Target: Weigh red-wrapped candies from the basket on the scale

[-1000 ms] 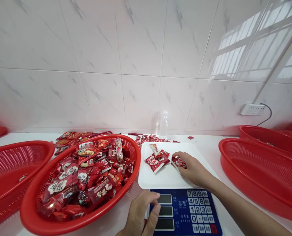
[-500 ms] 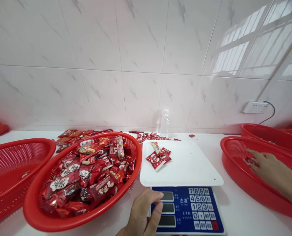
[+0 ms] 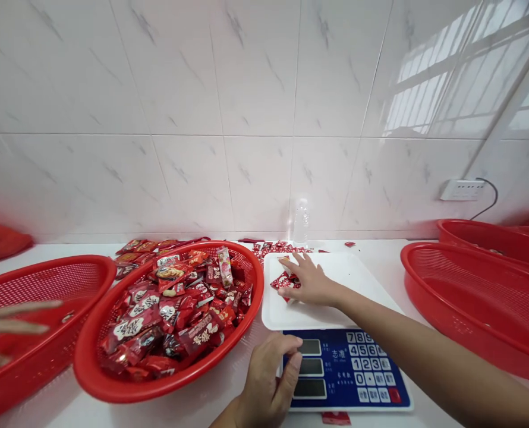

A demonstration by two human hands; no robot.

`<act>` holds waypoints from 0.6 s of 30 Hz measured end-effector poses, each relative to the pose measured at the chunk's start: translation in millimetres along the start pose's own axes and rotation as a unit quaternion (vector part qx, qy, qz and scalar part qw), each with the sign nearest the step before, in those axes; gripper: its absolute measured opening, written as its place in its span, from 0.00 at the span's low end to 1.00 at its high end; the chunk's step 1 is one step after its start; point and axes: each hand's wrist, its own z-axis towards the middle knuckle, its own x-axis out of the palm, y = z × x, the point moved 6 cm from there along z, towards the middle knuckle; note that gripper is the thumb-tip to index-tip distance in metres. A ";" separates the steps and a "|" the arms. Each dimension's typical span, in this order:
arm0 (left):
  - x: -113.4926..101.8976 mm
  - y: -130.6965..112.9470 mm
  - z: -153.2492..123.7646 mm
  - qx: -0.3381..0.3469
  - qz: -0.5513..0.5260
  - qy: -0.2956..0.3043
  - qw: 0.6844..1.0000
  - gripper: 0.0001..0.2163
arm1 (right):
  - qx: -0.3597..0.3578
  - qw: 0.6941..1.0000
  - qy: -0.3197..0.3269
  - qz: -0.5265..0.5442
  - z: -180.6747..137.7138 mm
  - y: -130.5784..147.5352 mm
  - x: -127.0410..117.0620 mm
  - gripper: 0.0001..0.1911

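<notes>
My right hand (image 3: 311, 282) reaches over the white tray (image 3: 336, 315) of a weighing scale, fingers spread on and beside a few red candy packets (image 3: 282, 280). Part of the packets is hidden beneath it. My left hand (image 3: 271, 377) is by the left edge of the scale's blue panel (image 3: 336, 371). Its fingers are loosely curled, with a gap between thumb and forefinger and no object visible there. Close to its left stands a red basket (image 3: 86, 356) heaped with wrapped candies (image 3: 170, 321).
Another person's blurred hand (image 3: 10, 324) is over the left red basket (image 3: 68, 267). More red baskets (image 3: 425, 291) stand at the right. Small packets (image 3: 277, 246) and a clear bottle (image 3: 301, 223) are behind the scale. A red packet (image 3: 336, 418) lies at its front edge.
My right hand has moved left from the right basket, where it held a small packet, to the packets on the tray. Another person's hand has appeared at the left.
</notes>
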 end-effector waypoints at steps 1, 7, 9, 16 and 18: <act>1.0 0.8 0.7 -0.004 -0.011 0.000 1.000 0.13 | -0.002 1.000 0.006 -0.006 5.5 4.1 6.1 0.41; 11.6 -4.6 4.2 -0.017 -0.084 -0.006 0.996 0.10 | -0.029 0.997 -0.049 -0.043 3.8 14.2 13.8 0.29; 16.4 -10.7 2.4 -0.008 -0.103 -0.001 0.995 0.09 | -0.033 0.995 -0.075 -0.051 -1.4 15.3 11.0 0.26; 31.1 -26.9 -11.6 0.066 -0.126 0.051 0.989 0.06 | -0.027 0.989 -0.138 -0.054 -11.7 18.5 9.1 0.13; 31.1 -25.0 -13.4 0.065 -0.125 0.055 0.989 0.06 | -0.023 0.985 -0.162 -0.056 -15.9 17.5 3.8 0.11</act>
